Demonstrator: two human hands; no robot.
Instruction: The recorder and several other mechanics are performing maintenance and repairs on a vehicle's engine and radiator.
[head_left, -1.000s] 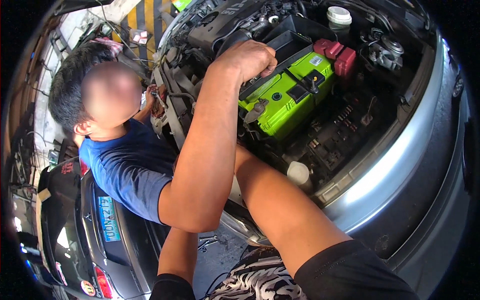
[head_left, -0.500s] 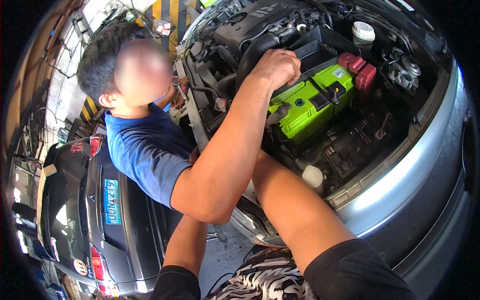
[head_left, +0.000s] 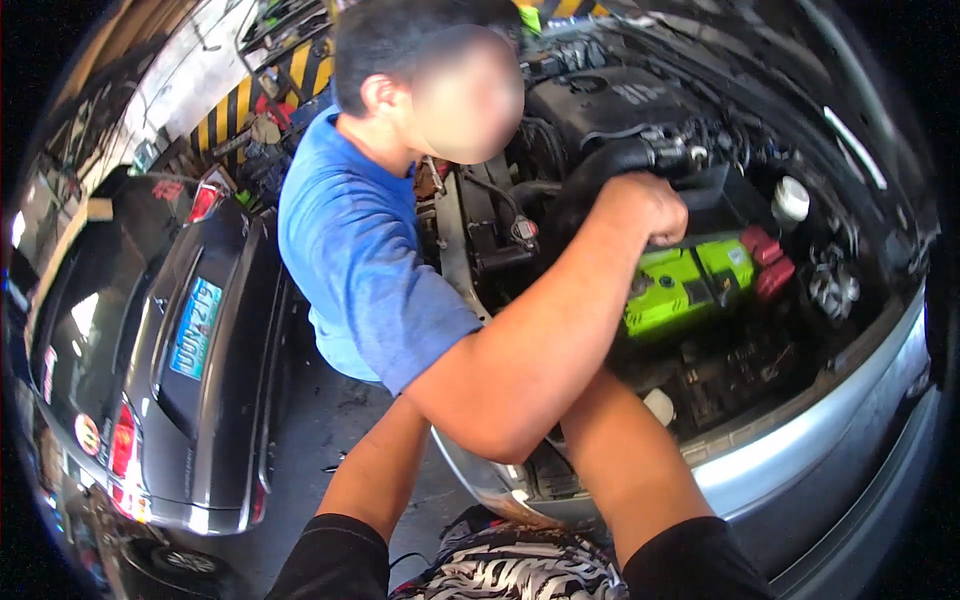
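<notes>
Both of my forearms reach up from the lower edge, the left one point(head_left: 375, 475) and the right one point(head_left: 640, 470). They pass behind a co-worker's bent arm point(head_left: 530, 375), so my left hand and my right hand are hidden and what they touch cannot be seen. Past that arm lies a bright green car battery point(head_left: 665, 305) in an engine bay. A red cover point(head_left: 768, 262) sits at the battery's far right end. The co-worker's curled hand point(head_left: 650, 208) is above the near left side of a black open box point(head_left: 715, 195), beside the battery.
The co-worker in a blue shirt point(head_left: 370, 250) leans in from the left, close to my arms. A silver fender point(head_left: 800, 450) borders the bay on the right. A white-capped reservoir point(head_left: 790, 200) stands at the back. A dark car point(head_left: 230, 420) is parked at left.
The view has swung left, so the engine bay and battery now appear farther right. The co-worker's arm still crosses over mine, with the hand still near the black box.
</notes>
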